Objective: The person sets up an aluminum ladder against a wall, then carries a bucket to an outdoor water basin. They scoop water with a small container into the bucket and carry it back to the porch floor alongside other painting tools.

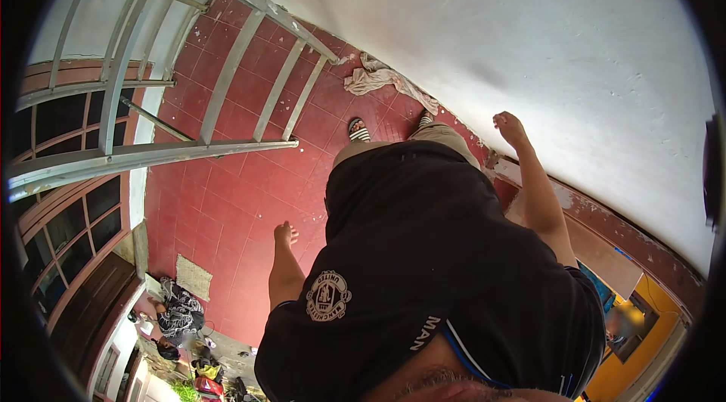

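The upper-left edge of the round view cuts off the ladder (215, 146). The shorts (446, 137) partly hide the right sandal (425, 121). The bottom edge crops the wearer's face (454, 391). A dark object (712, 175) at the right edge is cut off and unidentifiable. The area beyond the doorway (626, 319) is blurred. Small items (208, 372) at lower left are too small to identify.

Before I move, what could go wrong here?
Trip: the rumpled cloth lies on the floor just ahead of the sandals and could catch a toe.

Bump: the ladder is on the left, with neither the left hand nor the right hand steadying it; a turn that way might knock it.
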Demonstrator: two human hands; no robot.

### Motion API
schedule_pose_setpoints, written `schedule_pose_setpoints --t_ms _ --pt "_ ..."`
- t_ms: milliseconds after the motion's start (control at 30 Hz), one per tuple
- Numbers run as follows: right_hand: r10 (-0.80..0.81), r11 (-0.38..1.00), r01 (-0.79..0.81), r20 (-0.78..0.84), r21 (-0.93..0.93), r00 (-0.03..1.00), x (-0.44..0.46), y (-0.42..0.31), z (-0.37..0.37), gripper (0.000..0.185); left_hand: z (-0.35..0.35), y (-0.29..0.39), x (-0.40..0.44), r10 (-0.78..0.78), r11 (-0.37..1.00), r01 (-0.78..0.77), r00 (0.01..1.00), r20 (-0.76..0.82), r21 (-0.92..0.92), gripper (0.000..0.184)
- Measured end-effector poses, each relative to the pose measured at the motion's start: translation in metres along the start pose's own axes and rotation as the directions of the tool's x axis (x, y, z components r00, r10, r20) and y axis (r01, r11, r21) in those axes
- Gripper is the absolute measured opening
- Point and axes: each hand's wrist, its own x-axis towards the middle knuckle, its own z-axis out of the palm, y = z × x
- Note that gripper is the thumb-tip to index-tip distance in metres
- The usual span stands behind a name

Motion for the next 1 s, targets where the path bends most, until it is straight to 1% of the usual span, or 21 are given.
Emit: schedule_pose_setpoints --t_ms 33,67,133,167,233,267,300,333,400,433,467,533,567,600,667,700,733,767,867,933,1000 --pt "-0.040 0.997 0.042 -0.019 0.069 0.999 0.008 -0.022 0.000 0.032 0.003 -0.015 -0.011 -0.047 0.999 0.047 0.999 -0.015 0.005 0.048" --pt "-0.041 0.996 0.042 -0.018 0.077 0.999 0.010 -0.038 0.002 0.032 0.006 -0.016 -0.014 -0.044 0.999 0.044 0.999 -0.022 0.008 0.048" --pt "-0.121 0.986 0.122 -0.020 0.116 0.992 0.011 -0.057 0.009 0.032 0.014 -0.006 -0.017 -0.010 1.000 0.010 1.000 0.004 0.022 0.048" --pt "-0.115 0.986 0.116 -0.019 0.121 0.993 0.006 -0.056 0.016 0.032 0.018 -0.001 -0.018 0.002 1.000 -0.003 1.000 0.021 0.031 0.047" --pt "-0.042 0.999 0.041 0.057 0.023 0.997 -0.010 -0.036 0.034 0.032 0.029 0.007 -0.020 0.011 0.999 -0.015 0.998 0.064 0.053 0.047" --pt "-0.041 0.997 0.043 0.050 -0.056 0.998 -0.022 -0.021 0.045 0.031 0.036 0.026 -0.019 0.082 0.994 -0.085 0.995 0.055 0.064 0.046" --pt "0.044 0.994 -0.034 0.103 -0.102 0.994 -0.036 -0.007 0.053 0.032 0.045 0.055 -0.012 0.156 0.985 -0.159 0.987 0.046 0.073 0.045" --pt "0.045 0.993 -0.036 0.074 -0.114 0.996 -0.040 0.037 0.075 0.030 0.052 0.078 0.003 0.236 0.970 -0.238 0.971 0.051 0.057 0.039" --pt "-0.050 0.977 0.075 0.126 -0.200 0.991 -0.066 0.100 0.101 0.028 0.064 0.137 0.018 0.363 0.928 -0.367 0.929 0.069 0.060 0.029" --pt "-0.004 0.969 0.047 0.174 -0.244 0.985 -0.087 0.105 0.100 0.033 0.069 0.169 0.016 0.435 0.897 -0.440 0.897 0.075 0.055 0.029" --pt "0.045 0.958 0.020 0.220 -0.287 0.975 -0.105 0.107 0.099 0.038 0.071 0.193 0.032 0.498 0.866 -0.500 0.858 0.126 -0.015 0.031" --pt "0.067 0.958 0.015 0.272 -0.286 0.960 -0.123 0.149 0.105 0.038 0.077 0.247 0.000 0.633 0.771 -0.637 0.769 0.093 0.020 0.034" --pt "0.079 0.959 0.016 0.321 -0.281 0.944 -0.129 0.164 0.109 0.038 0.078 0.264 -0.017 0.672 0.738 -0.674 0.734 0.100 -0.015 0.035" --pt "0.078 0.960 0.015 0.321 -0.278 0.944 -0.130 0.152 0.104 0.038 0.078 0.276 -0.022 0.716 0.697 -0.715 0.690 0.103 -0.053 0.037" --pt "0.167 0.962 -0.111 0.221 -0.248 0.961 -0.135 0.129 0.087 0.026 0.075 0.281 -0.029 0.726 0.686 -0.725 0.681 0.095 -0.052 0.035" --pt "0.174 0.962 -0.117 0.222 -0.248 0.959 -0.132 0.121 0.080 0.026 0.074 0.278 -0.029 0.733 0.680 -0.731 0.675 0.089 -0.053 0.033" --pt "0.165 0.966 -0.110 0.230 -0.233 0.959 -0.118 0.116 0.074 0.032 0.072 0.269 -0.025 0.730 0.683 -0.729 0.677 0.095 -0.050 0.033" --pt "0.157 0.971 -0.106 0.237 -0.215 0.959 -0.105 0.110 0.071 0.040 0.067 0.252 -0.016 0.665 0.745 -0.667 0.740 0.096 -0.013 0.031" --pt "0.102 0.995 -0.099 0.128 -0.026 0.986 -0.067 0.096 0.070 0.041 0.055 0.188 0.010 0.451 0.887 -0.457 0.888 0.095 0.060 0.026" --pt "0.111 0.993 -0.113 0.078 0.029 0.991 -0.056 0.091 0.072 0.041 0.053 0.140 0.015 0.327 0.933 -0.331 0.944 0.046 0.145 0.028" --pt "0.089 0.993 -0.092 0.034 0.078 0.995 -0.055 0.085 0.072 0.041 0.050 0.097 0.025 0.178 0.952 -0.202 0.977 0.121 0.229 0.040"
